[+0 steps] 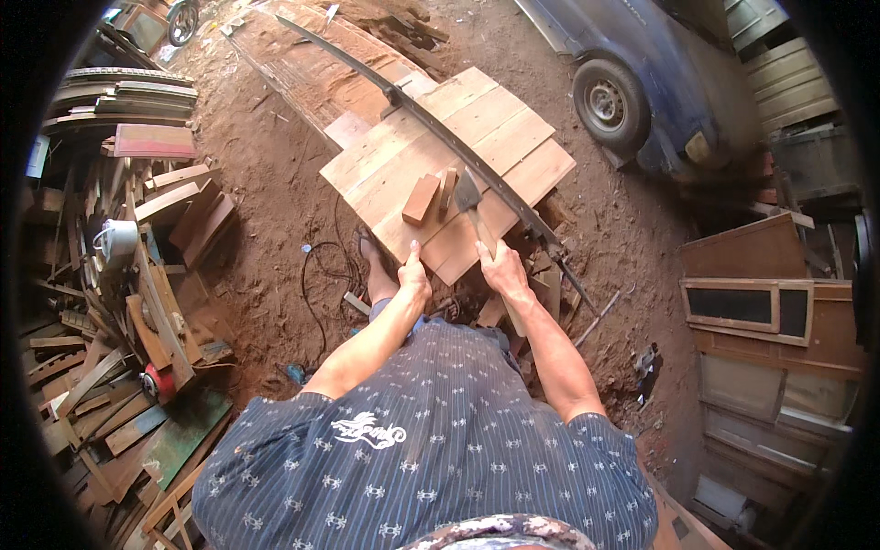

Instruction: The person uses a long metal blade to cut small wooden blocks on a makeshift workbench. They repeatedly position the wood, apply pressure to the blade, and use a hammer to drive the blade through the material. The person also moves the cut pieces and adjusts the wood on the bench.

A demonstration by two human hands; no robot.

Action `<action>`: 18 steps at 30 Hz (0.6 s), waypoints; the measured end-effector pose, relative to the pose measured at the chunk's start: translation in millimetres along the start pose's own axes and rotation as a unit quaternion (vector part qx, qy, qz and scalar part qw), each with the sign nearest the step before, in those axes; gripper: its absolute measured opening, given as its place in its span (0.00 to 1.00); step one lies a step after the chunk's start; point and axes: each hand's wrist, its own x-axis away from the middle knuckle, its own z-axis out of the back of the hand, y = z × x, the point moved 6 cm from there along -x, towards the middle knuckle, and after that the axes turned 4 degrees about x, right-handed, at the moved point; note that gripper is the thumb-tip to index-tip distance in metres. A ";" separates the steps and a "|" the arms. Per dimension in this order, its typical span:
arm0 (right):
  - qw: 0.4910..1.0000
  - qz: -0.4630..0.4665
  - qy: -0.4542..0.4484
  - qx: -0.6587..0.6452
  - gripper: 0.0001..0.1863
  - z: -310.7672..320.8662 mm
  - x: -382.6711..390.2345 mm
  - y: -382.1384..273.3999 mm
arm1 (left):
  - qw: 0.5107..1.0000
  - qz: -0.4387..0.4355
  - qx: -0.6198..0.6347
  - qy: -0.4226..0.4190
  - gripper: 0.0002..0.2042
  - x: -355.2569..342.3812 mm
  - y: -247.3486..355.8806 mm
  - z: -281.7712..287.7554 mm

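A panel of pale boards laid edge to edge [385, 170] lies in front of me. A long dark metal bar clamp [445, 137] runs diagonally across it. My left hand [414, 277] grips the panel's near edge, thumb on top and fingers hidden beneath. My right hand [504, 273] is closed round the handle of a tool with a dark wedge-shaped metal head [467, 191]; whether it is a hammer or a hatchet I cannot tell. The head is over the panel, beside the clamp. Left of it are a reddish wood block [421, 200] and a narrower wood piece [447, 190].
Under the panel, a long dusty plank [302, 78] stretches away. Heaped scrap wood [137, 367] fills the left, with a white bucket [116, 238]. A blue car [683, 101] stands far right, above framed wooden panels [747, 307]. A dark cable [307, 284] trails on the dirt.
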 end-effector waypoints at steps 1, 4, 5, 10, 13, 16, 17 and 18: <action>0.998 0.017 0.041 -0.038 0.30 4.8 4.8 0.8 | 1.000 -0.005 -0.010 0.004 0.33 -1.3 -2.6 -3.1; 0.982 0.083 0.103 -0.136 0.27 31.2 27.4 -46.4 | 0.997 -0.031 -0.068 0.036 0.34 -18.8 2.1 10.4; 0.984 0.075 0.095 -0.128 0.27 26.2 24.9 -39.7 | 0.994 -0.033 -0.099 0.044 0.35 -21.0 1.0 13.3; 0.999 0.002 0.010 0.033 0.31 -0.5 -17.1 6.2 | 0.999 0.032 -0.029 -0.003 0.35 -14.9 2.0 -9.6; 1.000 -0.005 0.002 0.015 0.33 10.6 -11.2 -2.8 | 0.997 0.059 -0.042 0.033 0.35 4.8 3.5 -5.8; 0.991 0.042 0.067 -0.111 0.33 29.9 6.0 -32.8 | 0.998 -0.018 -0.055 0.025 0.34 -5.6 8.1 0.9; 0.987 0.058 0.064 -0.135 0.32 28.5 7.2 -33.5 | 0.998 -0.021 -0.051 0.024 0.33 -17.2 3.1 9.3; 0.995 0.039 0.049 -0.072 0.31 19.5 0.7 -16.8 | 0.999 0.002 -0.047 0.021 0.34 -14.6 -1.4 4.6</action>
